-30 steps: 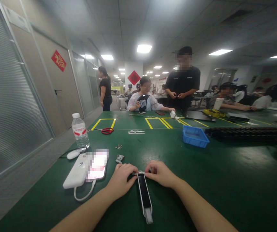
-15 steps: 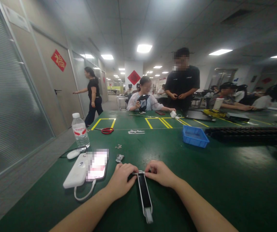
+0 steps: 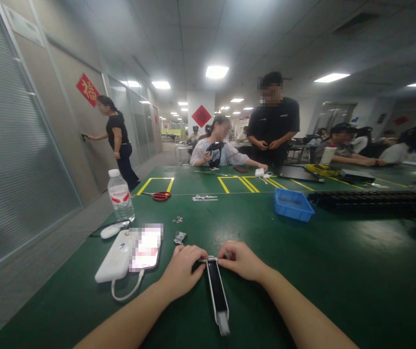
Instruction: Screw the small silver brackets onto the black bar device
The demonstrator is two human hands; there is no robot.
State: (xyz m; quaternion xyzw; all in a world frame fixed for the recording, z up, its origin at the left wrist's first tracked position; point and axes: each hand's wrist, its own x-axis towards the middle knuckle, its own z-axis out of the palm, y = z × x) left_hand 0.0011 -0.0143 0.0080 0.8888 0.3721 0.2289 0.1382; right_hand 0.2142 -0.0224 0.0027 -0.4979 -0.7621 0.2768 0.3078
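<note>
A long, narrow white frame with a black middle (image 3: 217, 287) lies on the green table between my hands, a grey piece at its near end. My left hand (image 3: 184, 269) pinches a small part at the left of the frame's far end. At the right of that same end, my right hand (image 3: 242, 261) has thumb and forefinger closed on the edge. Fingers hide most of the small part. A crumpled silvery piece (image 3: 180, 237) rests just beyond my left hand, and several small rings (image 3: 177, 220) lie farther off.
On the left are a water bottle (image 3: 120, 196), a white power bank (image 3: 115, 257) and a cabled phone (image 3: 147, 247). Farther back lie red scissors (image 3: 161, 196), white strips (image 3: 205, 198) and a blue bin (image 3: 293, 204). People are across the table (image 3: 338, 291).
My hands and the frame have stayed in place. The walking person at the left has moved left and now has a hand at the door handle.
</note>
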